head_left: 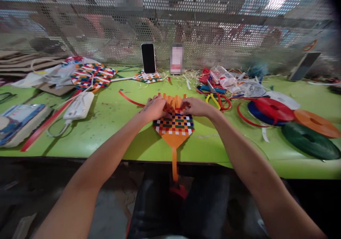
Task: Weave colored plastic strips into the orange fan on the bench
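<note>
A woven fan (174, 126) of orange, blue, green, red and white flat strips lies in front of me, its solid orange point and narrow orange tail (174, 162) toward me, the tail hanging over the table edge. Loose orange strip ends (174, 101) stick out at its far side. My left hand (157, 107) is closed at the fan's upper left, fingers curled onto the weave. At the upper right, my right hand (195, 107) pinches the weave with thumb and fingers. From under my left hand a red strip (130, 99) runs out leftward; the fingertips are partly hidden.
Red-handled scissors (225, 102) lie right of the fan, beside strip rolls, among them a green roll (310, 139). Two phones, one a black-screened phone (148, 58), stand behind. Leftward are a power strip (79, 105) and another woven piece (93, 76). Perforated metal mesh (87, 29) rises at the back.
</note>
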Action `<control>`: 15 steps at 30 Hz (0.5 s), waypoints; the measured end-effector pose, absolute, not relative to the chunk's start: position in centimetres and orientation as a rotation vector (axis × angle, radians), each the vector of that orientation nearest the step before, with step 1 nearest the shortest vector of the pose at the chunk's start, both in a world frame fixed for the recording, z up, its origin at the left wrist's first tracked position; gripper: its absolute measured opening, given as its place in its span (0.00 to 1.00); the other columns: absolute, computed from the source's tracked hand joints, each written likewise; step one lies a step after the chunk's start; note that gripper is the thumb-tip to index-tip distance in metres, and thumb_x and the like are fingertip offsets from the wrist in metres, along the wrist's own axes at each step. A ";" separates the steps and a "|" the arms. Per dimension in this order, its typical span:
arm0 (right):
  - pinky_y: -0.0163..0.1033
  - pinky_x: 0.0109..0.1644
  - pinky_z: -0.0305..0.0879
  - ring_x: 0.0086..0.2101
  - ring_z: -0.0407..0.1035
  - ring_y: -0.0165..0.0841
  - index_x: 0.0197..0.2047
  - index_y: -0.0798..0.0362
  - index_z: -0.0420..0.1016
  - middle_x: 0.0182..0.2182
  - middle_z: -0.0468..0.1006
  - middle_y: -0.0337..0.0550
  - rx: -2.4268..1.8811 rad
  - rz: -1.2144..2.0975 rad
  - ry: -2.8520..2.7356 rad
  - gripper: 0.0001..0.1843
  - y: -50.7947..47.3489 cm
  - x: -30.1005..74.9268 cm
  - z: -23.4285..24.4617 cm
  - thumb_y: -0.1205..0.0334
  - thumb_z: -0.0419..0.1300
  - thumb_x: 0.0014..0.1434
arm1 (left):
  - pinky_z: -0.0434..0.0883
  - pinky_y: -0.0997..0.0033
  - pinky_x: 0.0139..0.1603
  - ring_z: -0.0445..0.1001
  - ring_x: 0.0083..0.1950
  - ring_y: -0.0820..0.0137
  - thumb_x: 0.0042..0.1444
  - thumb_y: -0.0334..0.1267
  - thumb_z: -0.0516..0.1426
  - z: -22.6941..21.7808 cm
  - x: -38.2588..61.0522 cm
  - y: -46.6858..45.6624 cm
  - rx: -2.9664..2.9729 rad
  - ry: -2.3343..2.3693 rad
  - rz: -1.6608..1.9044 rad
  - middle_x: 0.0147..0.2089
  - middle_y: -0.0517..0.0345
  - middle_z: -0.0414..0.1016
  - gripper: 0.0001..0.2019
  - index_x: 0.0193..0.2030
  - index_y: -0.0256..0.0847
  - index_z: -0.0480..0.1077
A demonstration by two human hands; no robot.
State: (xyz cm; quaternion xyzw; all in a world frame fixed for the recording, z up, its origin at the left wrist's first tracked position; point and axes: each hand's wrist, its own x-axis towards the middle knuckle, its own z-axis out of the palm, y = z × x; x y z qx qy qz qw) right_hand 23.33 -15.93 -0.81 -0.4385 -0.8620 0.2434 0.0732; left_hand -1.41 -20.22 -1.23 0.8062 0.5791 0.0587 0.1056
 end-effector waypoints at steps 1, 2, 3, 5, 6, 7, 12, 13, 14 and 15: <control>0.38 0.38 0.62 0.35 0.72 0.36 0.42 0.53 0.79 0.37 0.81 0.43 -1.332 0.730 -2.585 0.11 -15.9 23.3 -0.8 0.61 0.71 0.55 | 0.66 0.46 0.67 0.70 0.66 0.45 0.54 0.61 0.71 -1.3 -1.4 -20.2 2.377 1.702 0.180 0.60 0.44 0.75 0.29 0.54 0.44 0.79; 0.38 0.38 0.62 0.35 0.72 0.36 0.43 0.54 0.79 0.37 0.81 0.44 -1.346 0.730 -2.583 0.12 -15.9 23.3 -0.8 0.61 0.71 0.55 | 0.66 0.46 0.67 0.70 0.65 0.45 0.54 0.61 0.71 -1.4 -1.4 -20.1 2.380 1.699 0.185 0.59 0.44 0.76 0.29 0.54 0.44 0.79; 0.38 0.38 0.62 0.35 0.72 0.36 0.44 0.54 0.79 0.38 0.82 0.44 -1.355 0.731 -2.583 0.13 -15.9 23.3 -0.8 0.61 0.71 0.55 | 0.67 0.46 0.66 0.71 0.65 0.45 0.55 0.61 0.71 -1.4 -1.4 -20.1 2.383 1.696 0.187 0.58 0.45 0.76 0.28 0.54 0.44 0.79; 0.38 0.38 0.62 0.35 0.72 0.36 0.44 0.54 0.79 0.38 0.82 0.44 -1.366 0.740 -2.584 0.14 -15.9 23.3 -0.8 0.60 0.72 0.55 | 0.67 0.47 0.66 0.71 0.65 0.45 0.55 0.61 0.71 -1.5 -1.4 -20.0 2.386 1.695 0.184 0.58 0.45 0.76 0.28 0.53 0.44 0.79; 0.38 0.38 0.62 0.35 0.72 0.36 0.44 0.54 0.79 0.38 0.82 0.44 -1.368 0.743 -2.583 0.14 -15.9 23.3 -0.8 0.60 0.72 0.55 | 0.68 0.47 0.66 0.71 0.65 0.45 0.55 0.61 0.71 -1.4 -1.4 -20.0 2.387 1.697 0.182 0.58 0.45 0.76 0.28 0.52 0.44 0.79; 0.38 0.38 0.62 0.35 0.72 0.35 0.44 0.54 0.79 0.38 0.82 0.44 -1.365 0.745 -2.585 0.13 -15.9 23.3 -0.8 0.61 0.71 0.55 | 0.68 0.48 0.65 0.71 0.65 0.45 0.55 0.61 0.71 -1.4 -1.4 -20.0 2.389 1.698 0.181 0.58 0.45 0.76 0.28 0.52 0.44 0.79; 0.38 0.38 0.62 0.35 0.72 0.35 0.41 0.54 0.79 0.38 0.82 0.44 -1.363 0.727 -2.594 0.11 -15.9 23.3 -0.8 0.61 0.71 0.56 | 0.68 0.46 0.65 0.71 0.64 0.45 0.54 0.60 0.72 -1.5 -1.5 -20.0 2.396 1.680 0.204 0.59 0.43 0.77 0.28 0.53 0.43 0.79; 0.38 0.39 0.63 0.36 0.73 0.36 0.42 0.54 0.79 0.38 0.82 0.44 -1.366 0.722 -2.595 0.12 -15.9 23.3 -0.7 0.60 0.71 0.56 | 0.68 0.46 0.64 0.71 0.64 0.45 0.54 0.60 0.72 -1.5 -1.5 -19.9 2.396 1.674 0.210 0.58 0.43 0.77 0.28 0.53 0.43 0.79; 0.38 0.39 0.63 0.36 0.73 0.36 0.44 0.53 0.79 0.39 0.82 0.44 -1.368 0.719 -2.599 0.13 -15.9 23.3 -0.7 0.60 0.72 0.56 | 0.68 0.47 0.64 0.72 0.64 0.45 0.54 0.60 0.72 -1.5 -1.5 -19.9 2.393 1.671 0.214 0.58 0.44 0.77 0.28 0.52 0.43 0.79; 0.38 0.39 0.63 0.36 0.73 0.37 0.46 0.53 0.79 0.39 0.82 0.45 -1.369 0.720 -2.604 0.14 -16.0 23.3 -0.6 0.59 0.72 0.57 | 0.69 0.47 0.63 0.72 0.63 0.45 0.54 0.61 0.71 -1.6 -1.6 -19.9 2.388 1.670 0.218 0.57 0.44 0.77 0.27 0.52 0.44 0.79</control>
